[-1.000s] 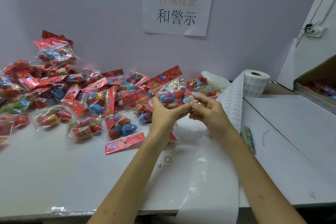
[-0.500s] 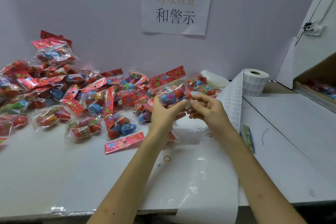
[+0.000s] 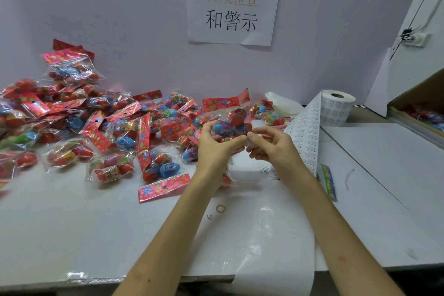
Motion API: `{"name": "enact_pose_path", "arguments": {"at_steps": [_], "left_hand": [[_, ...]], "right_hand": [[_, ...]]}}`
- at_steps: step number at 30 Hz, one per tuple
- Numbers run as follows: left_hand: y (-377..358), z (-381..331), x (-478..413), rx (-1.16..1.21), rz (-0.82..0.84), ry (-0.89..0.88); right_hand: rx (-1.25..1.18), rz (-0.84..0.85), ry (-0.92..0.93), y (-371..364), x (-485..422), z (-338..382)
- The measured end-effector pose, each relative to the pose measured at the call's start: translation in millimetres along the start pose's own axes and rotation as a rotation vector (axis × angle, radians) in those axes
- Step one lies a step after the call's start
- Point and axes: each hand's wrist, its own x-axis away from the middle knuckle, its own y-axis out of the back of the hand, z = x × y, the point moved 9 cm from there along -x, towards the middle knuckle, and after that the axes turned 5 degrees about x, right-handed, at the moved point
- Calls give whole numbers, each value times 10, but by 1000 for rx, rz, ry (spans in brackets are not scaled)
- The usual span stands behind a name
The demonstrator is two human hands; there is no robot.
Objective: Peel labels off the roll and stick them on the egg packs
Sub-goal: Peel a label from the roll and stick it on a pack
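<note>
Above the middle of the tabletop, one egg pack is held up between both hands. It is a clear, crinkly bag with a red flowered header card across its top, and through the film show a blue-and-purple egg, a red egg and darker ones below. The left hand grips the pack from the left, thumb and fingers curled round the bag. The right hand meets it at the lower right corner, thumb and forefinger pinching a small white label against the film; its print is too small to read.

Just right of the hands a long strip of labels runs up to the label roll, which stands on end near the wall. To the left lies a loose pile of egg packs, some stacked against the wall. Near the left forearm lies a rubber band. A paper sign hangs on the wall, and a cardboard box sits at the far right.
</note>
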Motion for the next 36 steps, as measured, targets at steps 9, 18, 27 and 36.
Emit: {"name": "enact_pose_path", "arguments": {"at_steps": [9, 18, 27, 36], "left_hand": [[-24, -26, -5, -31, 13, -12], [-106, 140, 64, 127, 88, 214], [8, 62, 2, 186, -35, 88], [20, -7, 5, 152, -45, 12]], "right_hand": [[-78, 85, -73, -59, 4, -46], [-169, 46, -9, 21, -11, 27], [-120, 116, -2, -68, 39, 67], [-134, 173, -75, -161, 78, 36]]}}
